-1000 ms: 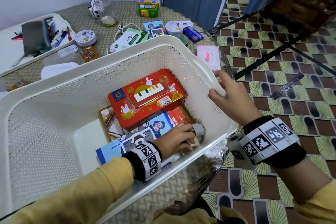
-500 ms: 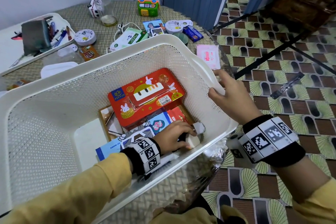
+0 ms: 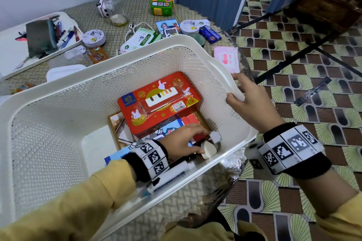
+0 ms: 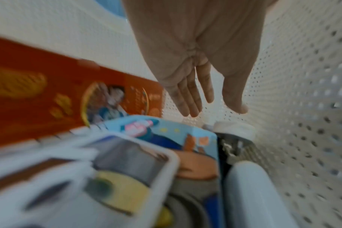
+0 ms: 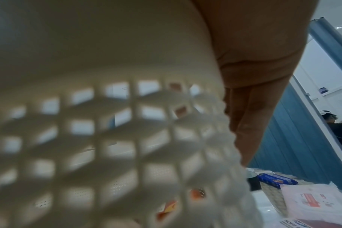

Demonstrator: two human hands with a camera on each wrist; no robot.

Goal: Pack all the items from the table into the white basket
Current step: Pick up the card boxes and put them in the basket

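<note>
Woven-mat table (image 3: 137, 9) (cluttered) under white basket (image 3: 121, 68)

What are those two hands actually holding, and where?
The right hand holds the white basket by its rim. The left hand holds nothing; its fingers are straight.

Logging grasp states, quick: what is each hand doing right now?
Left hand: open, fingers straight, holding nothing, inside the white basket.
Right hand: gripping the white basket's rim.
</note>
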